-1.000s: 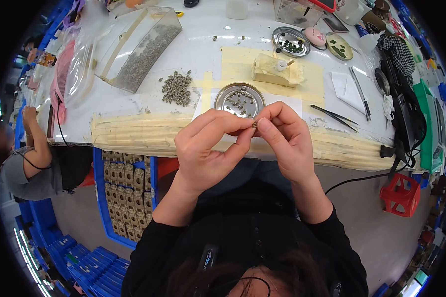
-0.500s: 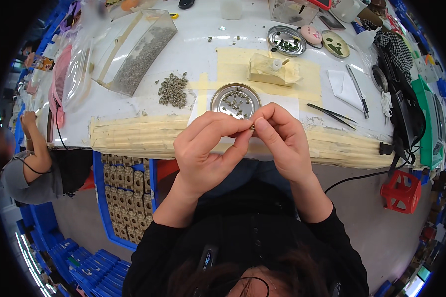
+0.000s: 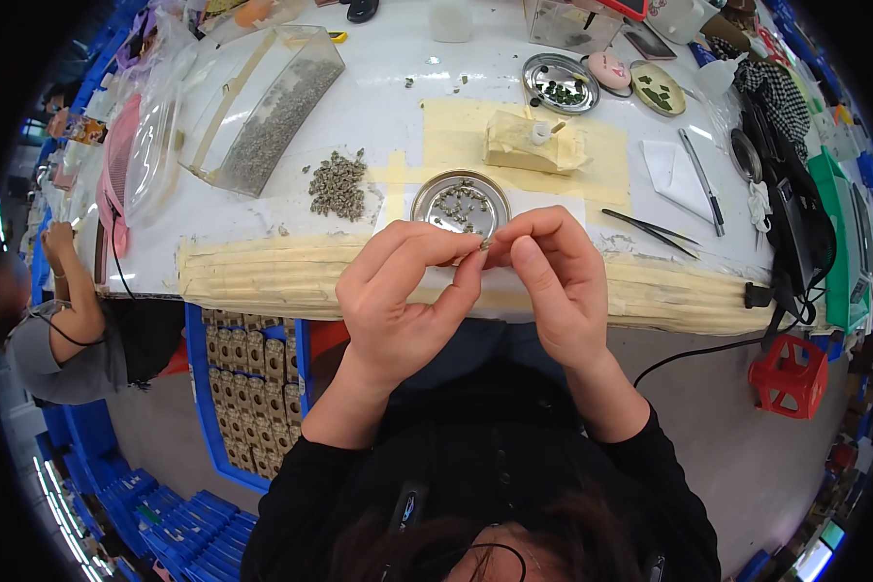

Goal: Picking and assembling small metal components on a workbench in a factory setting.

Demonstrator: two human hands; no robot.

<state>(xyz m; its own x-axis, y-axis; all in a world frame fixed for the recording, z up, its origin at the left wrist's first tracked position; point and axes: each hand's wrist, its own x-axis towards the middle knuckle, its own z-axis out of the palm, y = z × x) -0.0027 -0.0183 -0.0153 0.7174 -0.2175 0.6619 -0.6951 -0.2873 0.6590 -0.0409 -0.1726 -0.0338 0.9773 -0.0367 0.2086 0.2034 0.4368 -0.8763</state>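
Note:
My left hand [image 3: 403,296] and my right hand [image 3: 553,276] are raised together over the near table edge, fingertips meeting. Between them they pinch one small grey metal part [image 3: 484,244]; most of it is hidden by the fingers. Just beyond the fingertips a round metal dish [image 3: 459,201] holds several similar small parts. A loose pile of the same grey parts [image 3: 338,184] lies on the white table to the left of the dish.
A clear plastic bin [image 3: 267,107] of grey parts stands at back left. Black tweezers [image 3: 650,231], a white paper sheet [image 3: 679,175], two more round dishes [image 3: 561,82] and a taped beige block [image 3: 535,145] lie at right. Another person [image 3: 63,320] sits at far left. A red crate [image 3: 791,373] sits below right.
Both hands stay together on the small part; only slight finger shifts show. The view has tilted a little, so the table sits slightly higher.

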